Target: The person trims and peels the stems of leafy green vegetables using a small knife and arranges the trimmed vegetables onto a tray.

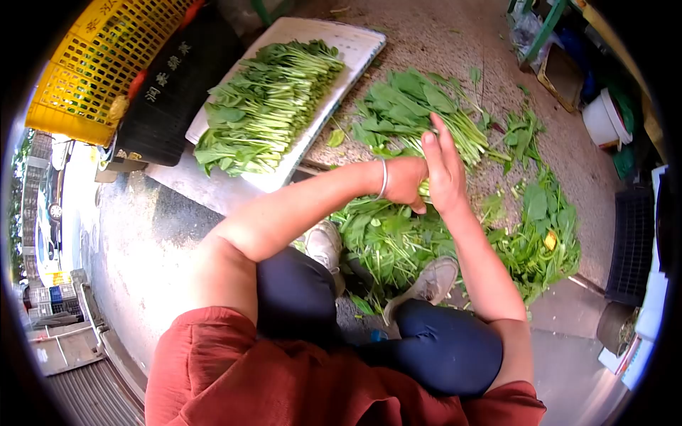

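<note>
My left hand, with a silver bangle at its wrist, is closed around a small bunch of leafy greens. Pale stems show between the two hands; the rest of the bunch is mostly hidden by the hand and blends with the greens below. My right hand is stretched out flat, fingers straight and upward, beside the left fist and against the stem side. Just beyond both hands a pile of leafy greens lies on the ground, stems toward the right. Loose greens are heaped beneath my hands, between my shoes.
A white board at the upper left bears neat rows of greens. Behind it stand a black bin and a yellow crate. More loose greens lie at right. A white bucket and black crate stand farther right.
</note>
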`<state>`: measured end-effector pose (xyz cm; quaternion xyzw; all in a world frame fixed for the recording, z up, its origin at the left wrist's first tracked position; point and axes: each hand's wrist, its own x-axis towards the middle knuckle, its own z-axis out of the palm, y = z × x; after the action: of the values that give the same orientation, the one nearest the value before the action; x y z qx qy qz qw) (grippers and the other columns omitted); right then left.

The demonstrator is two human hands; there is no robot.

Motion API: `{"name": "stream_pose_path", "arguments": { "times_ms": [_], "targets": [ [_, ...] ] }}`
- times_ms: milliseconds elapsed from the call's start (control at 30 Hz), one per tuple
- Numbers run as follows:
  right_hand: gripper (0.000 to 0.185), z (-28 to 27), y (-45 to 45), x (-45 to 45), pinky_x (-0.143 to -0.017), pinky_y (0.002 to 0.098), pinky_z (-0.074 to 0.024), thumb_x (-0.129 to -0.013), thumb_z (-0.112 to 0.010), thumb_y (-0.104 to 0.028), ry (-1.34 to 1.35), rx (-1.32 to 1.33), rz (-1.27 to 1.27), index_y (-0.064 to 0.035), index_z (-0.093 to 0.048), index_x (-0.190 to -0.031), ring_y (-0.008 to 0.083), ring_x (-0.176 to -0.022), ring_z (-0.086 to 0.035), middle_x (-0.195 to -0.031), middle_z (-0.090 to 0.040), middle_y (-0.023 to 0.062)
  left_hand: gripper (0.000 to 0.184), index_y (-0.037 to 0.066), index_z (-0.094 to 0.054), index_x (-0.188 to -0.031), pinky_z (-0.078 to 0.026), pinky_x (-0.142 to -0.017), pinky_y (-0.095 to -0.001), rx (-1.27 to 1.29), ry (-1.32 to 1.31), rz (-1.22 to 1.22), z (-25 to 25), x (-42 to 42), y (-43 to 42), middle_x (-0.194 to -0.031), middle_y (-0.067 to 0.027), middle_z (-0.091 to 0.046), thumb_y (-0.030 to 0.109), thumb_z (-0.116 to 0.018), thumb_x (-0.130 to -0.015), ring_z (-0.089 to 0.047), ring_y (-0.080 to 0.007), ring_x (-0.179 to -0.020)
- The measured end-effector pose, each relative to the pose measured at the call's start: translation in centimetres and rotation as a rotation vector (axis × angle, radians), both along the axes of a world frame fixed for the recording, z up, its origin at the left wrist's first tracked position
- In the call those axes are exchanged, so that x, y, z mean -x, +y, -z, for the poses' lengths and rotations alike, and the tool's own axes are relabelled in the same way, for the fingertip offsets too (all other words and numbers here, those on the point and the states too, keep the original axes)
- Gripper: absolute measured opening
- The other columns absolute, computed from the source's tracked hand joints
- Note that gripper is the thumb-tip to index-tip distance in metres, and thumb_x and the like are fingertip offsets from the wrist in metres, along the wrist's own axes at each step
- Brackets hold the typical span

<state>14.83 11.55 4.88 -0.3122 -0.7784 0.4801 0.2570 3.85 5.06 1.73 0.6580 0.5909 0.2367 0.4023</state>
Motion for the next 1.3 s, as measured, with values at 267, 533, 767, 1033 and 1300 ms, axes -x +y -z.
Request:
{"name": "stream_pose_path", "arguments": {
  "times_ms": [267, 533, 767, 1033, 1300],
  "targets": [
    [0.063, 1.0, 3.8, -4.6, -0.088, 0.0312, -0.0351, -0.089, -0.037, -0.052, 0.179, 0.054, 0.188, -0.0004, -0.044, -0.124, 0.0217, -0.098, -0.049, -0.105, -0.051, 0.0121, 0.053, 0.003, -0.051, -0.115, -0.053, -0.070, -0.0316, -0.112, 0.691, -0.429, -11.1, 7.9, -1.6, -0.085, -0.0136, -0.063, 0.022, -0.071, -0.070, -0.063, -0.0223, -0.075],
    [0.047, 3.7, 4.3, -7.1, -0.064, 0.0221, -0.0264, -0.092, -0.038, -0.042, 0.066, 0.151, 0.209, -0.0025, -0.057, -0.111, 0.0090, -0.068, -0.033, -0.071, -0.034, -0.0032, 0.043, 0.019, -0.053, -0.107, -0.030, -0.096, -0.0441, -0.166, 1.367, -0.500, -5.9, 22.3, -5.5, -0.112, -0.0025, -0.055, 0.037, -0.066, -0.070, -0.048, -0.0192, -0.111],
    [0.050, 4.4, 4.8, -5.8, -0.064, 0.0223, -0.0272, -0.092, -0.038, -0.044, 0.000, 0.160, 0.199, -0.0025, -0.056, -0.112, 0.0098, -0.068, -0.034, -0.071, -0.035, -0.0029, 0.104, 0.020, -0.022, -0.137, -0.001, -0.109, -0.0477, -0.065, 1.107, -0.586, 4.1, 22.7, -10.6, -0.145, -0.0021, -0.018, 0.080, -0.050, -0.057, -0.006, -0.0259, -0.136],
    [0.053, 4.8, 4.1, -4.7, -0.064, 0.0224, -0.0288, -0.090, -0.040, -0.046, 0.034, 0.221, 0.143, -0.0004, -0.056, -0.112, 0.0108, -0.068, -0.034, -0.072, -0.036, -0.0021, 0.096, 0.020, -0.022, -0.138, -0.005, -0.109, -0.0478, 0.003, 1.068, -0.514, 1.3, 22.2, -10.3, -0.146, -0.0031, -0.017, 0.077, -0.047, -0.064, -0.008, -0.0244, -0.136],
    [0.023, 8.1, 11.3, -7.7, -0.062, 0.0263, -0.0421, -0.076, -0.064, -0.019, 0.130, 0.067, 0.544, -0.0045, -0.062, -0.094, 0.0118, -0.067, -0.054, -0.077, -0.060, 0.0030, 0.054, 0.014, -0.048, -0.122, -0.022, -0.103, -0.0509, -0.389, 0.959, -0.575, -3.1, 16.3, -5.9, -0.136, -0.0078, -0.038, 0.029, -0.068, -0.074, -0.028, -0.0290, -0.130]
  ]
}}
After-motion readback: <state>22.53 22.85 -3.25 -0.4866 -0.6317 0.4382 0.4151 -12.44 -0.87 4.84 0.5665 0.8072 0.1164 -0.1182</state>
